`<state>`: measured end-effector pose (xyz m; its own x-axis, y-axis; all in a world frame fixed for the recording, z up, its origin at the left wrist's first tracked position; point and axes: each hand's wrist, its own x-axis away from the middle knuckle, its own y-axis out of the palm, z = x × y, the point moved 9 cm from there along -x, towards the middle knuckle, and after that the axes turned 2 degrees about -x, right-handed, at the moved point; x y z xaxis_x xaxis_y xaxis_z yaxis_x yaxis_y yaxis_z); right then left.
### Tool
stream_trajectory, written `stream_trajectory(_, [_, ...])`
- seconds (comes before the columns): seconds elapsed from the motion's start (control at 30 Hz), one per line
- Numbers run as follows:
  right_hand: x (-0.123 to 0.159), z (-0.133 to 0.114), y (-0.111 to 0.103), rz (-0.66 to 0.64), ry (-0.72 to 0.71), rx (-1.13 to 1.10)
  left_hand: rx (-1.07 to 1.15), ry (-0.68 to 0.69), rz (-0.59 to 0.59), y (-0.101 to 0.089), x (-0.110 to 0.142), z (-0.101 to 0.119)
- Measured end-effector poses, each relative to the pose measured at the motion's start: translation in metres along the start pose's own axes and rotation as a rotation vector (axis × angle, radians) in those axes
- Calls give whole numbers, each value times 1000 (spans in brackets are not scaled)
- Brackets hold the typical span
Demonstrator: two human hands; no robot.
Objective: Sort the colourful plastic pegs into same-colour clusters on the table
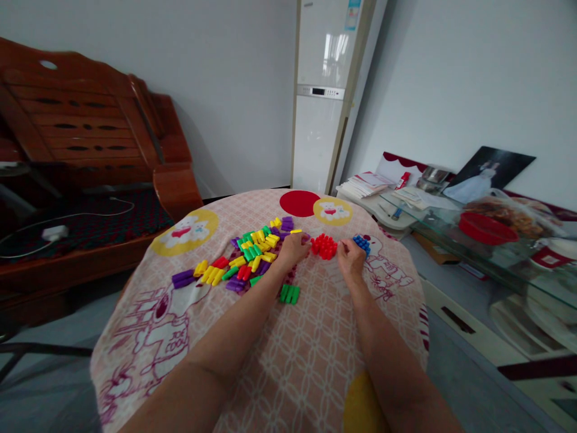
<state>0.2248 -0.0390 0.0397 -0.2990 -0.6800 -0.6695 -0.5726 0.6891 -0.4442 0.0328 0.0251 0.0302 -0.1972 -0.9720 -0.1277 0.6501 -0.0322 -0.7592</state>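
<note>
The patterned pink tablecloth point(311, 349) lies open at lower centre; the heap of multicoloured plastic pieces point(252, 249) blocks passage left of centre.

Both bare forearms stretched forward, left hand point(295, 248) and right hand point(352, 257) apart, fingers curled.

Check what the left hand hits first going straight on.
Left hand: probably the cluster of red pieces by its fingertips; height is unclear from this view.
</note>
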Motion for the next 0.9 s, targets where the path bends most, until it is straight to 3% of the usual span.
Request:
stream_trajectory(0.13, [-1, 3, 2, -21, 9, 24, -117, 154, -25, -31, 21, -3])
stream_trajectory(0.23, [-1, 5, 3, -27, 20, 24, -240, 172, -101, -65, 35, -23])
stream_trajectory(0.3, [-2, 6, 3, -21, 23, 15, -364, 92, -147, -93, 40, -50])
stream_trajectory(0.43, [-1, 6, 1, -3, 25, 10, -516, -124, -81, -151, 48, -110])
stream_trajectory(0.5, [-1, 5, 0, 4, 21, 7, -513, -239, -130, -158, 53, -139])
stream_trajectory(0.6, [-1, 5, -1, 21, 16, -6, -489, -317, -256, -146, 59, -166])
stream_trajectory(0.67, [-1, 6, -1, 27, 16, -10, -471, -322, -282, -140, 60, -172])
stream_trajectory(0.73, [-2, 6, 0, 18, 14, -8, -469, -318, -216, -144, 58, -169])
stream_trajectory(0.83, [-2, 7, 1, -1, 16, -3, -430, -232, -14, -160, 50, -140])
stream_trajectory(0.9, [-2, 7, 1, -8, 20, 1, -321, -153, 86, -161, 44, -112])
